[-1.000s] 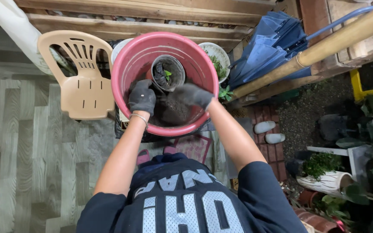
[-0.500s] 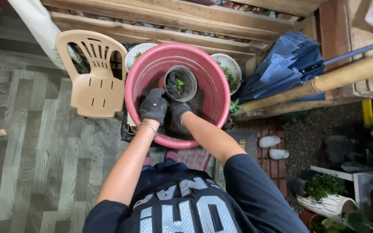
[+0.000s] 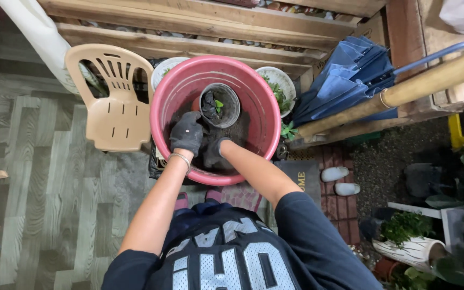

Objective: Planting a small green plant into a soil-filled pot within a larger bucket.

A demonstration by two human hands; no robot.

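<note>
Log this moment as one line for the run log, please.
left hand: gloved, beside small pot | right hand: gloved, down in soil | both inside red tub | seedling in pot

Round plastic basin (image 3: 264, 115) was pink-red, dark brown soil inside. Small round pot (image 3: 232, 98) dark grey, tiny green seedling (image 3: 219, 103) in it. Both hands in dark grey knit gloves: left (image 3: 188, 132), right (image 3: 214, 151); thin silver bracelet (image 3: 178, 157) on left wrist. Slatted plastic chair (image 3: 115, 104) was beige. Folded fabric umbrella (image 3: 345, 80) was blue. Plank floor (image 3: 49, 188) showed grey-green wood-grain pattern. Mesh jersey (image 3: 226, 258) navy with white lettering.
</note>
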